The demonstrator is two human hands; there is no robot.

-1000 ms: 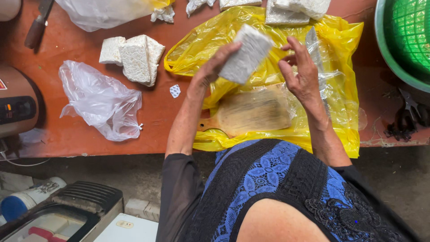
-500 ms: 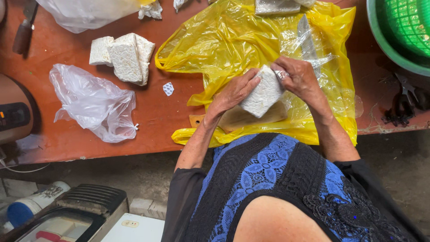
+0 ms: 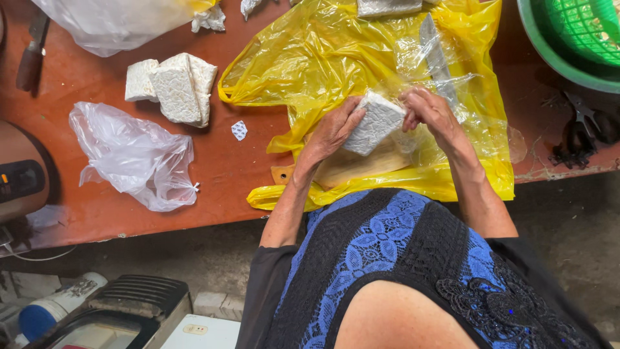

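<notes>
1. We see the white block (image 3: 378, 123) lowered from its raised position a second ago; it now sits just above the wooden board (image 3: 361, 169) on the yellow plastic sheet (image 3: 310, 58).
2. Our left hand (image 3: 332, 129) cups the block's left side, fingers pressed to it.
3. Our right hand (image 3: 429, 113) has closed in, fingertips pinching the clear wrapping at the block's right edge; we judge unwrapping is under way.
4. More white blocks (image 3: 171, 87) lie well apart on the red table (image 3: 239, 168).
</notes>
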